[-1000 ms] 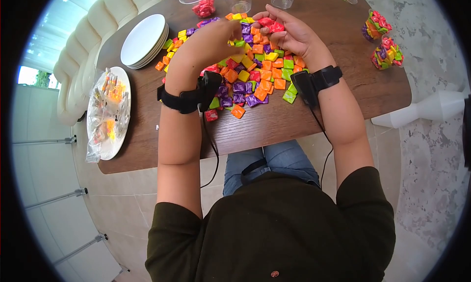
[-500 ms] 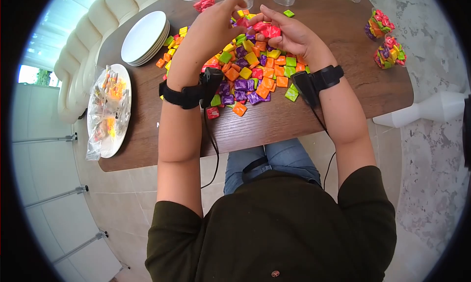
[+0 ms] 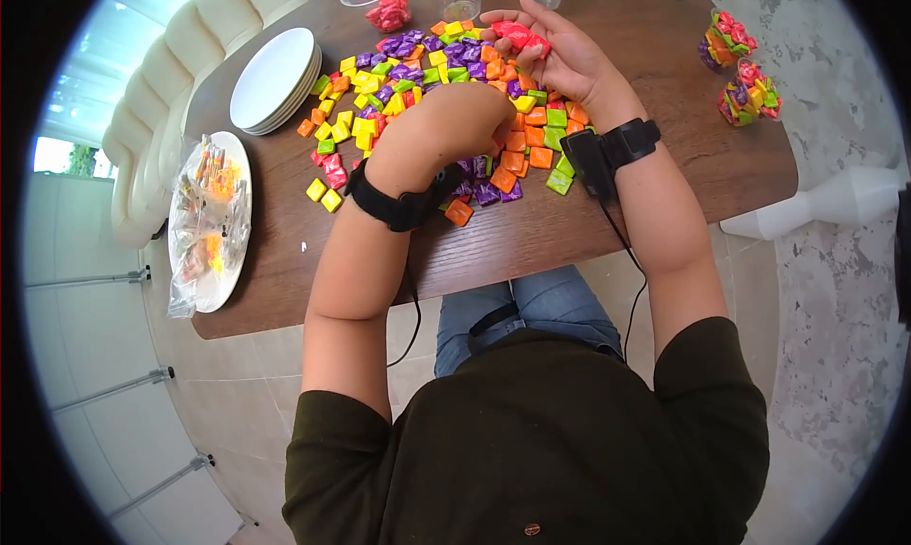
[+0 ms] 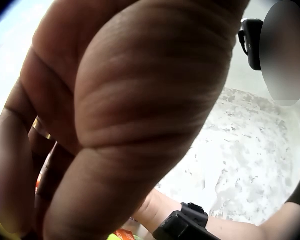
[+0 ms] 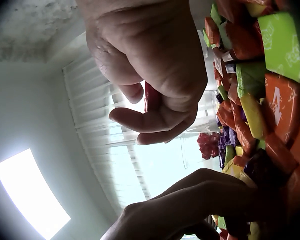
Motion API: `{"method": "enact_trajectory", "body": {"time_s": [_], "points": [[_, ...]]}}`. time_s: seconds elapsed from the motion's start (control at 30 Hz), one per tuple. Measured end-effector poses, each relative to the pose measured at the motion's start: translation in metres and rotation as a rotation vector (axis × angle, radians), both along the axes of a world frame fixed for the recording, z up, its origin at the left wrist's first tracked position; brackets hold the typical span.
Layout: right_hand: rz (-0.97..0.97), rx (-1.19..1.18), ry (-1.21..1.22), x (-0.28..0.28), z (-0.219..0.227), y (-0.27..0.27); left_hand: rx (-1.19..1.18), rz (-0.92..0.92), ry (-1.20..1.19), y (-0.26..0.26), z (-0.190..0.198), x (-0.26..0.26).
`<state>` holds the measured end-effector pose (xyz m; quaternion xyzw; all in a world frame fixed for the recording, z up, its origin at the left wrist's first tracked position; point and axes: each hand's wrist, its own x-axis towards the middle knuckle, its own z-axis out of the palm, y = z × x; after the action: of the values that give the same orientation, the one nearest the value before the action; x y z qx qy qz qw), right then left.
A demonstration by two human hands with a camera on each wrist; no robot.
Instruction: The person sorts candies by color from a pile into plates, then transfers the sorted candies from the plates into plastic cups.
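Note:
Red wrapped candies (image 3: 520, 37) lie in my right hand (image 3: 574, 66), palm turned up above the pile, with its fingers curled round them. The right wrist view shows a bit of red (image 5: 151, 97) between the fingers of this hand (image 5: 155, 55). My left hand (image 3: 451, 123) is down at the near middle of the colourful candy pile (image 3: 408, 73), back of the hand upward and fingers bent downward. A red candy shows by its fingertips; whether they grip it is hidden. In the left wrist view the palm of this hand (image 4: 135, 100) fills much of the picture.
Clear cups (image 3: 462, 2) stand at the far edge, beside a red candy cluster (image 3: 388, 12). Stacked white plates (image 3: 272, 78) and an oval plate with bagged items (image 3: 216, 224) are on the left. Two filled cups (image 3: 750, 97) stand on the right.
My left hand has moved from beside the right hand, back toward my body and down to the near part of the pile. My right hand still holds red candies, almost in place.

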<state>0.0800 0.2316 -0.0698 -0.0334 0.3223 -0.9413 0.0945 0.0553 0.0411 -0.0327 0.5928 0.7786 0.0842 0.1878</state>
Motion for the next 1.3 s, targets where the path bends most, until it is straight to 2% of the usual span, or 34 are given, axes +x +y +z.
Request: {"method": "enact_trajectory", "body": {"time_s": [0.07,0.17,0.3,0.4,0.53,0.57,0.67,0.7,0.8,0.83,0.87,0.93,1.03,1.13,1.3], "points": [[-0.04,0.072,-0.032,0.004,0.006,-0.006,0.006,0.011,0.088,0.001,-0.006,0.002],[-0.005,0.111,-0.038,0.003,0.004,-0.002,-0.122,0.037,0.02,0.004,0.004,0.0],[0.003,0.202,-0.054,0.0,0.001,-0.002,0.038,0.09,-0.142,-0.006,0.022,-0.013],[-0.056,0.392,-0.106,0.006,0.006,-0.011,0.301,0.116,-0.056,-0.012,0.041,-0.018],[0.096,0.359,-0.105,0.012,0.007,-0.02,0.591,0.131,-0.047,-0.007,0.026,-0.033],[0.062,0.304,-0.115,0.016,0.012,-0.024,0.656,0.146,0.051,-0.005,0.025,-0.032],[0.065,0.316,-0.124,0.016,0.009,-0.022,0.676,0.151,0.199,-0.003,0.017,-0.038],[0.133,0.229,-0.08,0.01,-0.003,-0.012,0.665,0.15,0.165,-0.005,0.017,-0.042],[0.038,0.211,-0.017,0.011,0.009,-0.017,0.683,0.232,0.158,-0.026,0.029,-0.056],[0.012,0.198,-0.042,0.01,0.009,-0.016,0.59,0.282,0.08,-0.037,0.038,-0.056],[-0.005,0.197,-0.038,0.009,0.009,-0.015,0.488,0.256,0.147,-0.048,0.037,-0.066],[-0.046,0.195,-0.03,0.008,0.008,-0.012,0.283,0.323,0.049,-0.069,0.032,-0.065],[-0.059,0.189,-0.038,0.004,0.004,-0.008,0.045,0.347,-0.018,-0.073,0.028,-0.058],[-0.068,0.196,-0.052,0.005,0.001,-0.01,-0.022,0.244,0.023,-0.066,0.014,-0.056],[-0.079,0.211,-0.08,0.003,0.001,-0.009,-0.031,0.294,0.111,-0.059,0.019,-0.046]]}}
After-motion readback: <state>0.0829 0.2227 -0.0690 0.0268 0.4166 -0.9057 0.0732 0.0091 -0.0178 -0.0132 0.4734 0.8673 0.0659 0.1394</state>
